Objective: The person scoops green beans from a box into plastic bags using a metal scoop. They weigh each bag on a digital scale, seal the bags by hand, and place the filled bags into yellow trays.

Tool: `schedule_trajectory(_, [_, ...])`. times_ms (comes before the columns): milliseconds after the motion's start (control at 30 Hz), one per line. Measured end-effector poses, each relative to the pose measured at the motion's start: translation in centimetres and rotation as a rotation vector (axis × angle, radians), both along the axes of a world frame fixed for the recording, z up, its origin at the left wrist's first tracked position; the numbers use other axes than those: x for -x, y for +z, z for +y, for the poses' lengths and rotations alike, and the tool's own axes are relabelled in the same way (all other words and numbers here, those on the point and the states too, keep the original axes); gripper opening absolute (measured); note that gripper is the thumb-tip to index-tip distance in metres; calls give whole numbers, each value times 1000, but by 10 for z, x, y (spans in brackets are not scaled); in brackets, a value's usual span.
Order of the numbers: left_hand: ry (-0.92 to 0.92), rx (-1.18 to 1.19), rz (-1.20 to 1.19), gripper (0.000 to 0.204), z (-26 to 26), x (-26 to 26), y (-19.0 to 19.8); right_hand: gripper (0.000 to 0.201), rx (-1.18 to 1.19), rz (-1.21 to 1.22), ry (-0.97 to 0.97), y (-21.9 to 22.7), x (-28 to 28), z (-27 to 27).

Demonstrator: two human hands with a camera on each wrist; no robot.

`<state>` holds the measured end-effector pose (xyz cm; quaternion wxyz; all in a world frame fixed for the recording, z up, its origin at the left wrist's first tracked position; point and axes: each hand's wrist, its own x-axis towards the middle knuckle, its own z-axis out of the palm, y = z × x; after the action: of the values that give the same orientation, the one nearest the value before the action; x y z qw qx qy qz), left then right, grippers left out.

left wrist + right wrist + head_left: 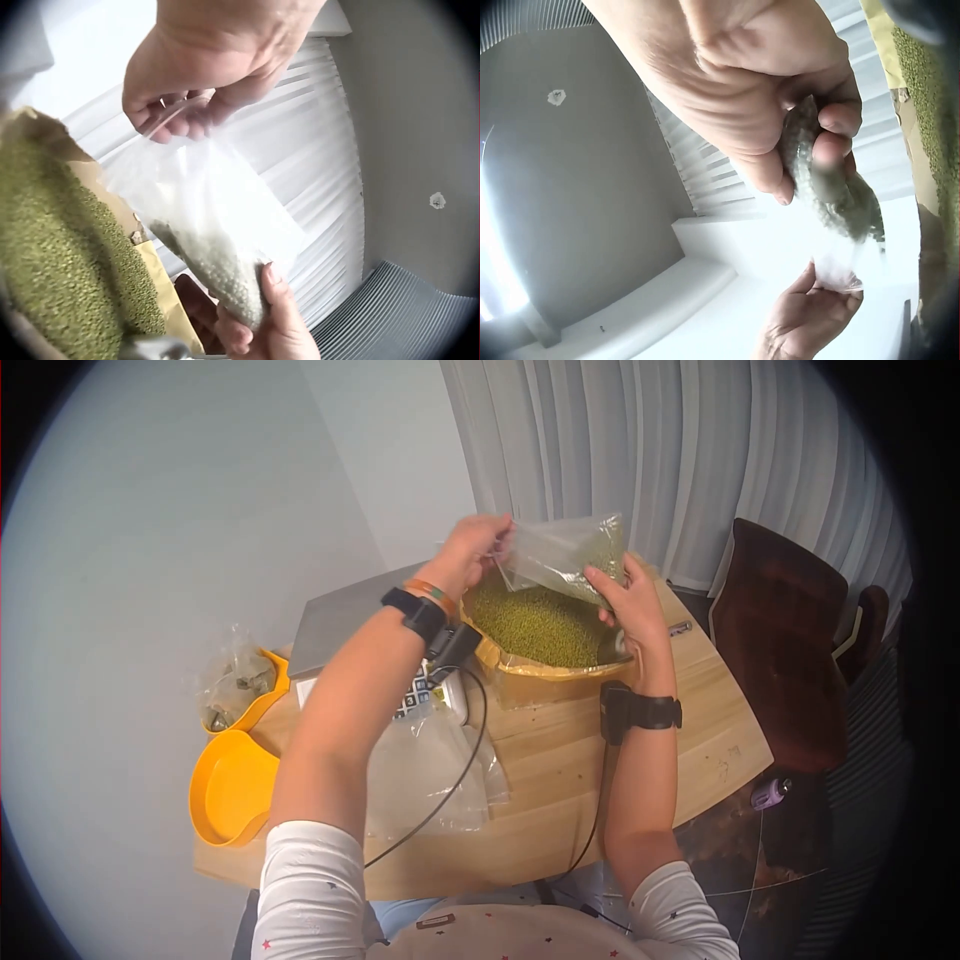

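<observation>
A clear plastic bag (556,550), partly filled with small green beans like mung beans, is held tilted between both hands. My left hand (474,550) pinches its top edge, and in the left wrist view the fingers and thumb (217,105) close on the film. The right hand (636,600) grips the bean-filled end, thumb on one side and fingers on the other; the right wrist view shows beans bulging (847,202) by those fingers. Just below the bag is a paper-lined box (545,685) heaped with loose green beans (540,622).
Flat clear bags (420,775) lie on the wooden table (540,800), by a white patterned object (415,700). To the left sit a yellow scoop-shaped tray (232,790) and another yellow tray (268,700) with bagged items. A brown chair (780,630) stands right. Wrist camera cables cross the table.
</observation>
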<state>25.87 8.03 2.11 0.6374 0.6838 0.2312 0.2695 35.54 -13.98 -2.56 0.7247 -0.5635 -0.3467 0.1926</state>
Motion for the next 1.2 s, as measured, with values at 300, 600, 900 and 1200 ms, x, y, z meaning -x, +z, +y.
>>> schedule_trajectory(300, [-25,347,33,21,18,-45,-58,42,19,-65,-78,-7,-4,7])
schedule_trajectory(600, [-157,412,87,19,23,-43,-86,43,-52,-245,-140,5,6,-3])
schedule_trajectory(900, [-224,494,133,21,-5,-39,-103,39,-112,-283,-199,21,14,-24])
schedule_trajectory(1200, [-127,477,120,23,-23,-32,-95,28,-134,-365,-250,20,6,-38])
